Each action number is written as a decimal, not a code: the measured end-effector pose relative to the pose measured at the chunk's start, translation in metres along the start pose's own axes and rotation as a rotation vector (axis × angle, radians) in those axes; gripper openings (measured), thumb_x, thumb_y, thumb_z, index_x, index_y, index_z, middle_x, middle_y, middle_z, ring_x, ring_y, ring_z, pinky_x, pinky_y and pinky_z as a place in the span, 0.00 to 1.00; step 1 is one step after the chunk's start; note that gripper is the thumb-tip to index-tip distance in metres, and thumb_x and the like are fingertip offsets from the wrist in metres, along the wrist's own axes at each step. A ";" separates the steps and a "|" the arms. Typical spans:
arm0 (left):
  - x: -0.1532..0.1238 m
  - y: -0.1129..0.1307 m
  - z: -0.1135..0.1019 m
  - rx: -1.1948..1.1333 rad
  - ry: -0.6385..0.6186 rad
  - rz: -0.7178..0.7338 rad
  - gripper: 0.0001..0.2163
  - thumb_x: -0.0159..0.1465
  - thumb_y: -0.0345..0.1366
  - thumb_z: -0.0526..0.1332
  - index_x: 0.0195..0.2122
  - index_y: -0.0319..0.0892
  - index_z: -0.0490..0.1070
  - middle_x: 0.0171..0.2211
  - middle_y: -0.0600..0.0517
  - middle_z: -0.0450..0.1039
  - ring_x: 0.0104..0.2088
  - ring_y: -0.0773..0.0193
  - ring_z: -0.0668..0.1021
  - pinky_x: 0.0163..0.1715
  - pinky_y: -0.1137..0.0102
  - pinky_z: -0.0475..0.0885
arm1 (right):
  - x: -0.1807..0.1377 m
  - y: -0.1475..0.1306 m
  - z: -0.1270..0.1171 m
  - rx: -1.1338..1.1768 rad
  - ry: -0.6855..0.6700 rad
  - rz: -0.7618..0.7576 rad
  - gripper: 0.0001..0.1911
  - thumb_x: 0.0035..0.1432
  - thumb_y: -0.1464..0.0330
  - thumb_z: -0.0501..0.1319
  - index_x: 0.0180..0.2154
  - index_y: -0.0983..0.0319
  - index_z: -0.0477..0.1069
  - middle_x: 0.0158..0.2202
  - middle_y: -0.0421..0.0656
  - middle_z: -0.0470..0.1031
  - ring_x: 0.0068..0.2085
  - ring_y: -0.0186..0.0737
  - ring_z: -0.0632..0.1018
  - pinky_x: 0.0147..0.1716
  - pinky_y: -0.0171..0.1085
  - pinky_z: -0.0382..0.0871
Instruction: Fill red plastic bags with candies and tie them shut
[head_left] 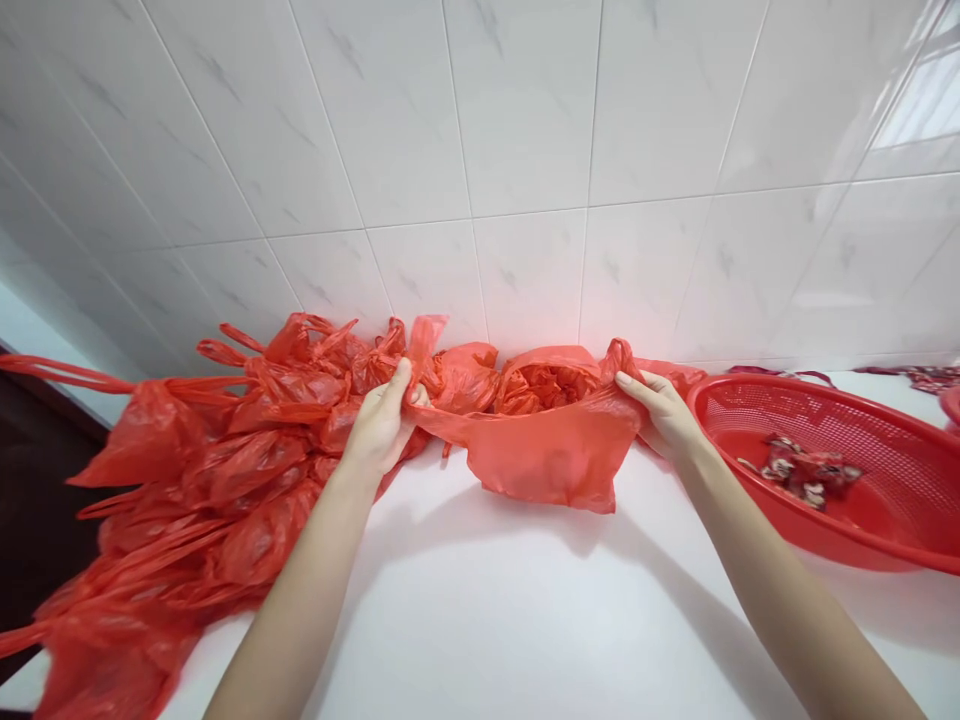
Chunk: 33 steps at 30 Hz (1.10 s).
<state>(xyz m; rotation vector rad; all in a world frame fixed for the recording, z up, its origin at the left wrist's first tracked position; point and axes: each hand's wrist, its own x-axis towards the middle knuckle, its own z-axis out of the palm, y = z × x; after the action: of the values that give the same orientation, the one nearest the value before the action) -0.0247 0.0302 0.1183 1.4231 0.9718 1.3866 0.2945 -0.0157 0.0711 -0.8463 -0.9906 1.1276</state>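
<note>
Entry: red bag [551,450] sits on the white counter [487,600] by the wall, mouth stretched wide, crumpled red plastic inside. My left hand [382,425] is pinched tight on its left rim and my right hand [664,415] on its right rim, so the bag spans between the fingers. The bag heap [210,470] at left looks unhandled. The basket [825,385] sits to the right.

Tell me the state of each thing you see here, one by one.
red plastic bag, stretched open between both hands, crumpled red plastic inside.
left hand, shut on the bag's left edge.
right hand, shut on the bag's right edge.
pile of red bags, crumpled, heaped left of the bag.
red basket, upright, nearly empty, a few small pieces inside.
</note>
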 end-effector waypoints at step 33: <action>0.006 0.038 -0.007 0.926 -0.917 -0.057 0.15 0.52 0.35 0.66 0.40 0.48 0.84 0.37 0.51 0.81 0.36 0.58 0.81 0.34 0.74 0.72 | -0.006 0.015 -0.001 -0.005 -0.047 0.008 0.21 0.43 0.50 0.75 0.30 0.58 0.78 0.31 0.44 0.82 0.31 0.44 0.81 0.32 0.37 0.73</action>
<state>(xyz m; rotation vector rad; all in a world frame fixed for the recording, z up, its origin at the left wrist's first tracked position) -0.0338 0.0253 0.1561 2.3441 1.0072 0.0505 0.2896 -0.0185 0.0560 -0.8316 -1.0302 1.1566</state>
